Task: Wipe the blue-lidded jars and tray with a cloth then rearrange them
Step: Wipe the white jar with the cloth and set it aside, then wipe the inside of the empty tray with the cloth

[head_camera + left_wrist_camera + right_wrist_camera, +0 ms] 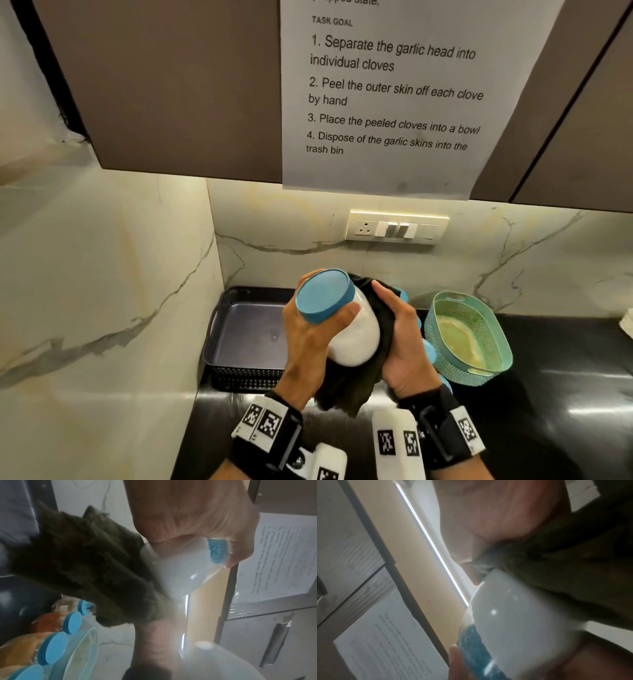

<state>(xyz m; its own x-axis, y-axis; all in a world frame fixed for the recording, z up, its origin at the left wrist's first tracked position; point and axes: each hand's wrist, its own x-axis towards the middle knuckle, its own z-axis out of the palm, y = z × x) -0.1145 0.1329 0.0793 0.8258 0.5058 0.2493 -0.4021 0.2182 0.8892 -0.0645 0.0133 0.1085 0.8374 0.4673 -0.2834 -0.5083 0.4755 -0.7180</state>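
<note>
Left hand (305, 337) grasps the tilted blue-lidded jar of white powder (356, 335) (lid toward us); right hand (400, 342) clenches the dark green cloth (356, 383) against it.

A clear jar (356, 337) of white powder, capped by a blue lid (323, 295), tilts lid-up in the left hand (305, 337). The dark cloth (356, 383) (olive, bunched) wraps its base under the right hand (404, 342). Left of the grip lies the dark tray (219, 339); other blue-lidded jars (51, 646) stand right.
</note>
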